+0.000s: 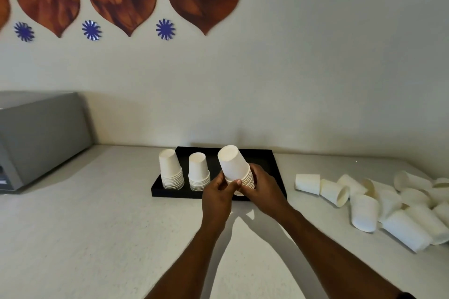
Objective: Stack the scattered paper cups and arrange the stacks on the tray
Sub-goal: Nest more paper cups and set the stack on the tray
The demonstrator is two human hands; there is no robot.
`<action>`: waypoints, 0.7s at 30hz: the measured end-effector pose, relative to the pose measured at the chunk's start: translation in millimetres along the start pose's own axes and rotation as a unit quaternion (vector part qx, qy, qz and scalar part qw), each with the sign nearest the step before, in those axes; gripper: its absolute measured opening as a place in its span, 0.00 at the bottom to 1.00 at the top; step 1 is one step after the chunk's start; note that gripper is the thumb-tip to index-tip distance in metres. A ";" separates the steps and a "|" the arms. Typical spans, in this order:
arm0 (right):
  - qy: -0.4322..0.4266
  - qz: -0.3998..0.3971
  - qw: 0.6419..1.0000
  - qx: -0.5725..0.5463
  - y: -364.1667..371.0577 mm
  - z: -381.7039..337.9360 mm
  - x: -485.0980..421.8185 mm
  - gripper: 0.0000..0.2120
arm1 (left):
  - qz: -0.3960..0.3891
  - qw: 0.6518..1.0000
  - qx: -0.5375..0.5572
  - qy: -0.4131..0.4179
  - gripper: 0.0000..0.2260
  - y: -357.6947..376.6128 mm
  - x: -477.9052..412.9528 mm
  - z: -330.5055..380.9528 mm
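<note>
Over the tray (274, 165), both hands' fingers (239, 182) clasp an upturned cup stack (234, 165), base tilted up-left.

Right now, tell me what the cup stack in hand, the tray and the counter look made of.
Cup stack: thin white paper, matte; rolled rims show nested. Tray: black, matte, low rim; plastic or painted wood, unclear. Counter: off-white, dull, even; perhaps laminate or stone.

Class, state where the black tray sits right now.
In the head view, the black tray lies centrally near the wall, grey appliance to its left, loose cups to its right.
</note>
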State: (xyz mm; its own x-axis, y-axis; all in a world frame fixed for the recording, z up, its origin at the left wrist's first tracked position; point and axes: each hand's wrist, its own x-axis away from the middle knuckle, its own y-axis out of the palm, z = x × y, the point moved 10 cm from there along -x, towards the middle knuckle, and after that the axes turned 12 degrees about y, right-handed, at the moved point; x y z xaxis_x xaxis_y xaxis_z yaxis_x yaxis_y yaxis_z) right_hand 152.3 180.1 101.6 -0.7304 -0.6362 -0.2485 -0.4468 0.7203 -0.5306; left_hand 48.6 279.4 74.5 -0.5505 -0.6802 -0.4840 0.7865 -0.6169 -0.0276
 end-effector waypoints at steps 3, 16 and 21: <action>-0.002 0.001 1.000 0.006 16.8 4.7 -13.3 0.29 | 0.002 0.999 -0.044 0.010 0.13 -5.0 -11.5 -12.6; 0.035 0.020 0.998 0.050 65.0 54.7 -55.6 0.29 | 0.026 0.994 -0.111 -0.005 0.12 -10.1 -37.7 -64.6; 0.048 0.031 0.993 0.106 78.2 73.1 -62.8 0.29 | 0.013 0.988 -0.151 -0.008 0.08 -8.0 -35.3 -80.2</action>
State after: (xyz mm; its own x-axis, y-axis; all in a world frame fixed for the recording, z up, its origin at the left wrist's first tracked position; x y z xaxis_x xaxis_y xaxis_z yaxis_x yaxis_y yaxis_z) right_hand 201.0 256.1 16.5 -0.8034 -0.5557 -0.2140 -0.2878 0.6770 -0.6774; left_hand 84.2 340.0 21.7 -0.5309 -0.7025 -0.4740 0.8472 -0.4539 -0.2762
